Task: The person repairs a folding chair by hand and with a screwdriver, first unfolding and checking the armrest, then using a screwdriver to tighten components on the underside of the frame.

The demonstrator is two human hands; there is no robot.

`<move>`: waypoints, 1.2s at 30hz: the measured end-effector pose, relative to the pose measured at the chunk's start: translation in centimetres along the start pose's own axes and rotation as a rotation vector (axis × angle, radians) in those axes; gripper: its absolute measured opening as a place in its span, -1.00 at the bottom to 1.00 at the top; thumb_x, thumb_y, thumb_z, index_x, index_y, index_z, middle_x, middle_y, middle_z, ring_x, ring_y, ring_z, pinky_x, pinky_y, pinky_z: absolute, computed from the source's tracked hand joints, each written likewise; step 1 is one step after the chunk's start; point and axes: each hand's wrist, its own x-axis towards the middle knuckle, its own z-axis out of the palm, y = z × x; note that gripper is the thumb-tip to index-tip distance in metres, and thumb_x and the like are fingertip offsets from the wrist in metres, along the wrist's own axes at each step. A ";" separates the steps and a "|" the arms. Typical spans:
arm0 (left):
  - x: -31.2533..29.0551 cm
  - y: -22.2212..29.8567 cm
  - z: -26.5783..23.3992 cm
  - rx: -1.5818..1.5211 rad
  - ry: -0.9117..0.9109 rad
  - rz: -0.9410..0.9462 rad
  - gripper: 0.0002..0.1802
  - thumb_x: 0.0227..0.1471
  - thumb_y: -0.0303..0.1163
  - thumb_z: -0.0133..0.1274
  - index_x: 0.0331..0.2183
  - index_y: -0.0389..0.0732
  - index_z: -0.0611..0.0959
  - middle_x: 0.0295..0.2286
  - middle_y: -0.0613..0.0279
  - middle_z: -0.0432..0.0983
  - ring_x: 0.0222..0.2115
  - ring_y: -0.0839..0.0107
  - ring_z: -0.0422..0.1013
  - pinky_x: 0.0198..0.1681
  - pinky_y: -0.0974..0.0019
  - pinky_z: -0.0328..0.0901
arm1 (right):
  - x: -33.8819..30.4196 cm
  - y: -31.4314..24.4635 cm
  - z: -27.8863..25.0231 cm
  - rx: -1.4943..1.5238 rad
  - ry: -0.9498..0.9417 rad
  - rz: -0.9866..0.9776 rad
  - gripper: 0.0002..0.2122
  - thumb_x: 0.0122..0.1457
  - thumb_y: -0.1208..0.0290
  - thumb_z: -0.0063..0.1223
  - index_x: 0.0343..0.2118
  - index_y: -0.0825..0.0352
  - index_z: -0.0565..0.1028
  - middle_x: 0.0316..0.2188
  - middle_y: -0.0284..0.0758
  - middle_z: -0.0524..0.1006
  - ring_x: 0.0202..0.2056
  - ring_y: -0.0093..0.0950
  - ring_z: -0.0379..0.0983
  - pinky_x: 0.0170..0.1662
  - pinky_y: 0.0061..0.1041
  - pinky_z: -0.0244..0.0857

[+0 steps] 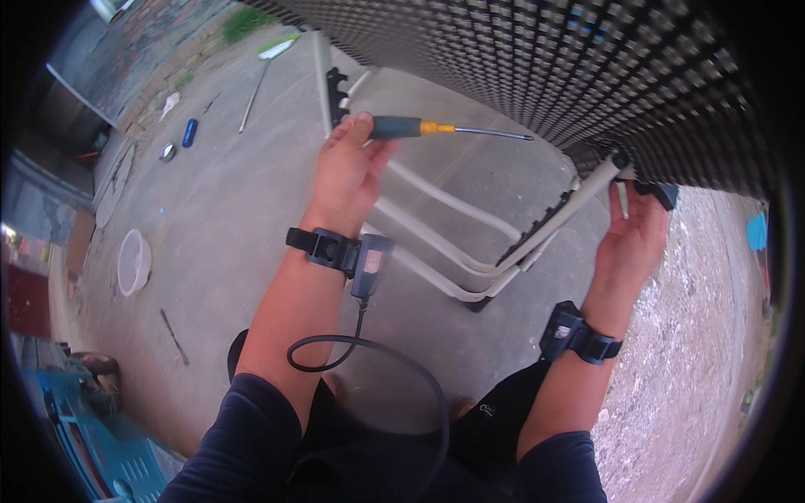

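Observation:
My left hand (350, 172) is closed around the grey-green handle of a screwdriver (438, 128). Its yellow collar and thin steel shaft point right, with the tip in the air. My right hand (633, 230) is raised at the right, its fingers curled up against a black plastic part (656, 194) of a lounge chair, under the woven panel; some fingertips are hidden. The chair has a dark woven panel (537, 59) tilted across the top and a cream tubular frame (444, 210). Black notched racks (537, 226) run along its side tubes.
On the concrete at the left lie a blue cylinder (190, 132), a small round tin (168, 152), a thin dark rod (174, 337) and a long-handled tool with a green head (277, 47). A white basin (134, 262) and a teal plastic stool (105, 436) stand nearby.

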 end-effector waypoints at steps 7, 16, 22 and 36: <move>-1.2 3.1 -5.0 0.170 0.150 -0.040 -0.81 0.17 -0.37 0.01 -0.23 -0.28 0.48 -0.30 0.18 0.49 -0.26 0.39 0.44 -0.11 0.33 0.36 | 0.3 0.4 -0.7 -0.032 -0.047 0.003 -0.68 0.29 0.32 -0.15 -0.03 0.47 0.32 -0.07 -0.15 0.41 0.01 -0.27 0.33 0.16 -0.16 0.18; -1.9 5.7 -8.7 0.120 0.177 -0.070 -0.84 0.14 -0.38 0.02 -0.28 -0.27 0.52 -0.31 0.24 0.49 -0.29 0.44 0.43 -0.12 0.37 0.35 | -4.2 -0.6 -0.7 -0.319 0.154 0.246 -0.77 0.24 0.34 -0.16 -0.15 0.39 0.38 -0.28 -0.27 0.44 -0.24 -0.43 0.39 -0.13 -0.37 0.26; -3.6 4.6 -7.2 -0.037 0.143 -0.096 -0.79 0.03 -0.48 0.08 -0.25 -0.31 0.47 -0.31 0.19 0.47 -0.30 0.41 0.43 -0.15 0.34 0.35 | -12.6 2.8 9.9 -0.520 -0.551 0.644 -0.68 0.26 0.17 -0.05 -0.16 0.38 0.42 -0.42 -0.32 0.49 -0.45 -0.52 0.48 -0.39 -0.58 0.37; -5.7 4.7 -8.1 0.369 -0.090 0.510 -0.73 -0.08 -0.49 0.18 -0.30 -0.22 0.46 -0.33 0.17 0.42 -0.30 0.35 0.42 -0.20 0.34 0.34 | -15.4 9.4 22.6 -0.366 -0.657 0.890 -0.76 0.27 0.28 -0.10 -0.11 0.32 0.39 -0.28 -0.33 0.49 -0.31 -0.54 0.45 -0.28 -0.50 0.37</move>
